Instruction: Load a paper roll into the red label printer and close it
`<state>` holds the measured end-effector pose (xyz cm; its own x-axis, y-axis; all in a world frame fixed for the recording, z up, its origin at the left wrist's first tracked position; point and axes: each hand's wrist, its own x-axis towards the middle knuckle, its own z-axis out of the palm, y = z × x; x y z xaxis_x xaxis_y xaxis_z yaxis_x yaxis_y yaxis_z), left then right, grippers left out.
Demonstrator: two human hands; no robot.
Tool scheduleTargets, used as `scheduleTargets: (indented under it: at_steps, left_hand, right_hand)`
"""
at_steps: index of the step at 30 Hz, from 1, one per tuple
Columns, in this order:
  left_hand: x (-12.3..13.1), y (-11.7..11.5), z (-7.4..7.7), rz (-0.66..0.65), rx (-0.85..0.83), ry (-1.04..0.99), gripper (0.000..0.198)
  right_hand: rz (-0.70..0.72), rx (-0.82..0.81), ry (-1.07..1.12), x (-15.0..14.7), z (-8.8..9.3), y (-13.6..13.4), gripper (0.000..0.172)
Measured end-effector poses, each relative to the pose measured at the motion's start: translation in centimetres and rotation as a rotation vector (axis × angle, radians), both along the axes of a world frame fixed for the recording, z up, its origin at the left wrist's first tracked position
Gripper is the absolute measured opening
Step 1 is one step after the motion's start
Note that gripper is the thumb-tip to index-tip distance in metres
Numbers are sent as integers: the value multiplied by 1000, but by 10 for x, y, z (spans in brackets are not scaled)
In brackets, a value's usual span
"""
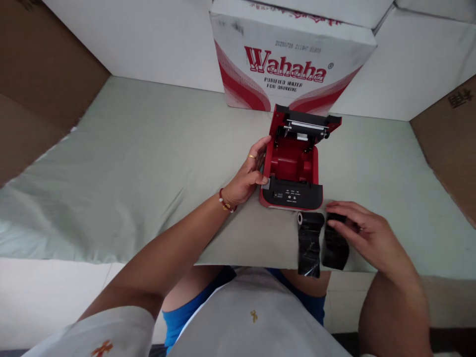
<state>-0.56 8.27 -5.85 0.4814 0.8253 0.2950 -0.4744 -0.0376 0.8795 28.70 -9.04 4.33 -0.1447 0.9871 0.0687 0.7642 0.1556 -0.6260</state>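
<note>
A small red and black printer (pixel 292 197) stands on the cloth-covered surface with its lid (pixel 305 124) raised and its red paper bay bare inside. My left hand (pixel 248 174) grips the printer's left side, thumb at the grey tab on the front corner and fingers along the wall. In front of it lies a black roll (pixel 311 219) with a pale hollow core, its loose shiny strip running down over the near edge. My right hand (pixel 359 229) has its thumb and fingers closed on the top of a second black roll (pixel 336 248), whose strip hangs towards me.
A white and red Wahaha water carton (pixel 290 64) stands just behind the printer against white boxes (pixel 156 39). Brown cardboard boxes flank the surface at left (pixel 40 89) and right (pixel 446 144). A pale green cloth (pixel 130 163) covers the surface, wrinkled at left.
</note>
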Motion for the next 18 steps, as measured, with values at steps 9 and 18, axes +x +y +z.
scheduleTargets:
  at_steps: [9, 18]
  left_hand:
    - [2, 0, 0, -2, -11, -15, 107]
    - [3, 0, -1, -19, 19, -13, 106]
  right_hand:
    - [342, -127, 22, -28, 36, 1, 32]
    - [-48, 151, -187, -72, 80, 74, 32]
